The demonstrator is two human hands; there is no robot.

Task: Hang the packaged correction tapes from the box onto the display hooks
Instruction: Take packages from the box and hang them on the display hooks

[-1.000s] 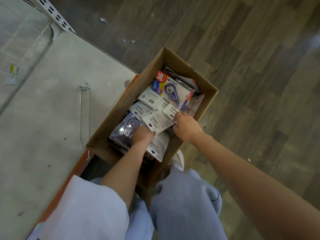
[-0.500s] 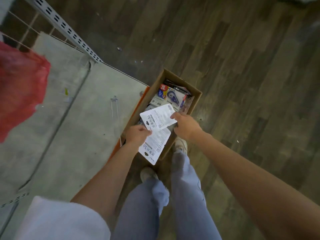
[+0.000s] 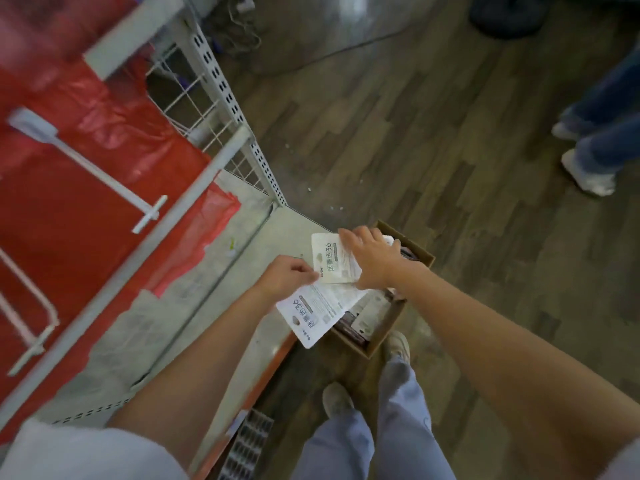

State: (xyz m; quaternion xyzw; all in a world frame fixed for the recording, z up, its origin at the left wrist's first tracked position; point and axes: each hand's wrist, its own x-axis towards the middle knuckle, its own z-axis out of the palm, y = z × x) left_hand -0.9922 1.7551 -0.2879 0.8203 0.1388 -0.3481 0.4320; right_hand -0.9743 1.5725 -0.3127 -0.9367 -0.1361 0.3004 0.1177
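A cardboard box point(image 3: 420, 252) of packaged correction tapes stands on the floor beside the grey shelf base point(image 3: 194, 306). My left hand point(image 3: 287, 277) grips a white correction tape pack point(image 3: 313, 313) with its printed back up, held over the box's near corner. My right hand point(image 3: 372, 259) holds a second white pack point(image 3: 330, 259) just above it, fingers spread over its right side. White display hooks point(image 3: 100, 168) stick out from the rack at the left, in front of red plastic sheeting point(image 3: 69, 216). More packs point(image 3: 369, 315) lie in the box.
A perforated grey upright point(image 3: 235, 112) and wire mesh point(image 3: 194, 102) stand behind the shelf. My shoes point(image 3: 337, 398) are below the box on the wooden floor. Another person's legs and white shoes point(image 3: 588, 171) are at the far right. Cables lie at the top.
Both hands have lifted their packs up out of the box and toward the shelf. My view has risen, bringing the hooks and red sheeting into sight.
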